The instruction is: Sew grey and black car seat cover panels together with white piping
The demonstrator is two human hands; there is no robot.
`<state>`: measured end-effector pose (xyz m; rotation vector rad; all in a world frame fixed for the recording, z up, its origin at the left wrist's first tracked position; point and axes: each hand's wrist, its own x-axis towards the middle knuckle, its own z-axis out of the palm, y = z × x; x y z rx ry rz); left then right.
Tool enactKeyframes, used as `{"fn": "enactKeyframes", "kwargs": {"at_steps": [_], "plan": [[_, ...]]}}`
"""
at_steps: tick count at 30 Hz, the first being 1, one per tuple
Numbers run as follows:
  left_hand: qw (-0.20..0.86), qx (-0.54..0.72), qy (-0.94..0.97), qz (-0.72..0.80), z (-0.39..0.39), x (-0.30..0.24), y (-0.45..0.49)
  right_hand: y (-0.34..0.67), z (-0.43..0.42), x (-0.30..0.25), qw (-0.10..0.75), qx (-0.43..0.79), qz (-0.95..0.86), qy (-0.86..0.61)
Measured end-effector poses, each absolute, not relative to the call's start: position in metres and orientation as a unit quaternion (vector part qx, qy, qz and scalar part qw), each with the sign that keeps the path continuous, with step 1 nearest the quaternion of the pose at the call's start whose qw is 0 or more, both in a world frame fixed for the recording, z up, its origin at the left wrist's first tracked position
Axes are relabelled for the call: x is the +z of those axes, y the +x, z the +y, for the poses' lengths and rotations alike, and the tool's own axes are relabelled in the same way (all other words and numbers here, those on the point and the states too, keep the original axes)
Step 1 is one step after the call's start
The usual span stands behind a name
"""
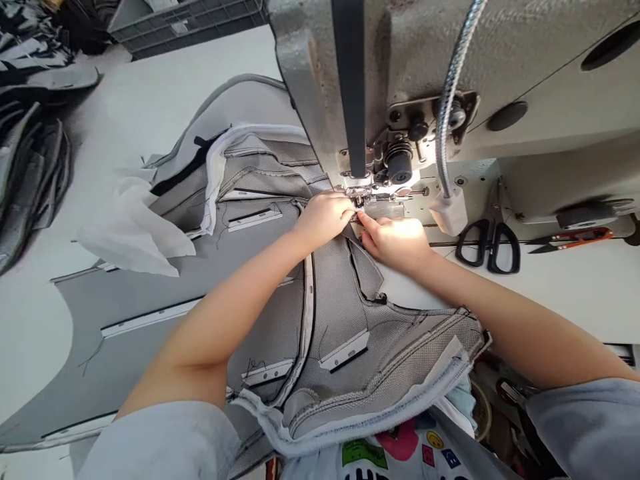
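A large grey sewn fabric cover (335, 287) lies under the sewing machine (320, 73), with white strips and dark seams across it. Close beside the presser foot (358, 200), my left hand (324, 219) is closed on the fabric, its fingertips pinched together. From the other side, my right hand (397, 241) holds the fabric edge at the foot, index finger pointing forward and the other fingers curled under. The fingertips of both hands almost meet there. The cover's near edge, with a pale band, hangs toward my lap.
Black-handled scissors (490, 240) and orange thread snips (575, 240) lie to the right. A lamp on a flexible neck (449, 210) lights the needle area. Stacked dark fabric pieces (33, 173) and a grey crate (190, 30) stand at the left and back.
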<state>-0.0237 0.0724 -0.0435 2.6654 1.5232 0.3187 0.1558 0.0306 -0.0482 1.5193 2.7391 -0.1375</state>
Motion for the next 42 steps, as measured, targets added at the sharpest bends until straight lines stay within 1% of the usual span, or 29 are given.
{"fn": "enactKeyframes", "kwargs": {"at_steps": [6,9,14,21,26,32,34,39,42], "plan": [[-0.01,0.11,0.857,0.504,0.08,-0.048,-0.023,0.157,0.03,-0.054,-0.02,-0.023,0.874,0.484],[-0.013,0.104,0.857,0.505,0.082,-0.048,-0.023,0.158,0.03,-0.055,-0.02,-0.027,0.874,0.486],[0.004,0.088,0.853,0.514,0.079,-0.044,-0.023,0.158,0.03,-0.055,-0.021,-0.026,0.874,0.485],[0.046,0.126,0.86,0.493,0.074,-0.042,-0.026,0.157,0.027,-0.054,-0.025,-0.015,0.87,0.492],[0.061,0.134,0.848,0.509,0.073,-0.046,-0.025,0.158,0.028,-0.052,-0.027,-0.017,0.871,0.49],[0.04,0.208,0.805,0.554,0.069,-0.057,-0.02,0.17,0.023,-0.051,-0.024,-0.069,0.929,0.363],[0.04,0.219,0.799,0.559,0.07,-0.059,-0.02,0.174,0.021,-0.05,-0.021,-0.071,0.932,0.355],[0.056,0.207,0.805,0.554,0.068,-0.053,-0.023,0.177,0.017,-0.05,-0.035,-0.059,0.929,0.364],[0.066,0.187,0.805,0.56,0.047,-0.046,-0.033,0.17,0.005,-0.05,-0.041,-0.07,0.952,0.294]]}}
